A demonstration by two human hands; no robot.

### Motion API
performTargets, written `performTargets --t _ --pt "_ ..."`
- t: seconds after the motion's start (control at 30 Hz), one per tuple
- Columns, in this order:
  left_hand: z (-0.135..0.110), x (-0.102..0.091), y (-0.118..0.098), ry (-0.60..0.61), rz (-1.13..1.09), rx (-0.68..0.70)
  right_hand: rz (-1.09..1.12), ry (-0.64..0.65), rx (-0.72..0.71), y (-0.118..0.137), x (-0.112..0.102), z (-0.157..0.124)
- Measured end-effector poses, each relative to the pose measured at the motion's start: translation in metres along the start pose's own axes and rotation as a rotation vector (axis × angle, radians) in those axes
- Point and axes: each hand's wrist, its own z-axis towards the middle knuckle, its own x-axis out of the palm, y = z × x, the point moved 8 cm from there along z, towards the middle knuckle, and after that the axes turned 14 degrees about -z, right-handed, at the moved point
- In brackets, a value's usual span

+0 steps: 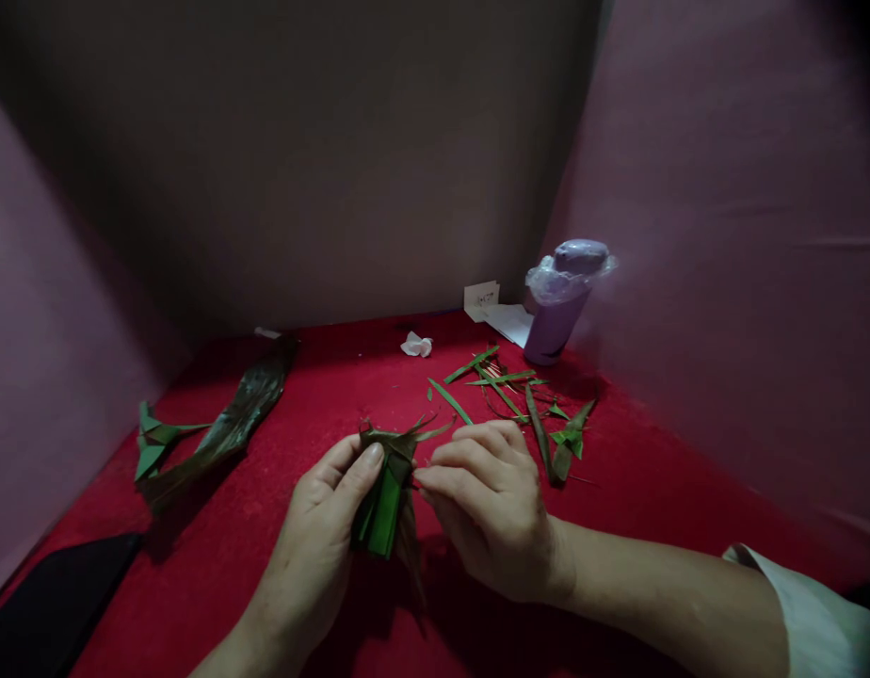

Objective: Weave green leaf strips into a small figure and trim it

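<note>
A folded bundle of green leaf strips (386, 490) stands between both hands over the red cloth (322, 395). My left hand (322, 532) wraps round its left side, thumb pressed on the top fold. My right hand (488, 504) is curled beside the bundle's right edge, fingertips pinched on a thin strip of the leaf. Frayed dark leaf ends stick up from the top of the bundle.
A long dark leaf (227, 433) and a folded green leaf piece (156, 443) lie at the left. Loose green strips (520, 400) lie scattered at the right. A purple bottle wrapped in plastic (563, 301), white paper (498, 311), a crumpled scrap (416, 346) and a black flat object (54, 603) are also here.
</note>
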Motion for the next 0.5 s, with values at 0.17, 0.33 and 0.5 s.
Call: performTargets --t 0.17,0.33,0.5 --pt "-0.002 0.000 0.004 0.020 0.028 -0.024 0.511 0.189 0.528 -0.033 0.035 -0.009" --pt "-0.003 0.002 0.008 0.042 0.105 -0.034 1.019 0.159 0.735 -0.043 0.056 -0.012" --pt "-0.002 0.004 0.009 0.036 0.176 -0.042 0.951 0.167 0.774 -0.047 0.055 -0.015"
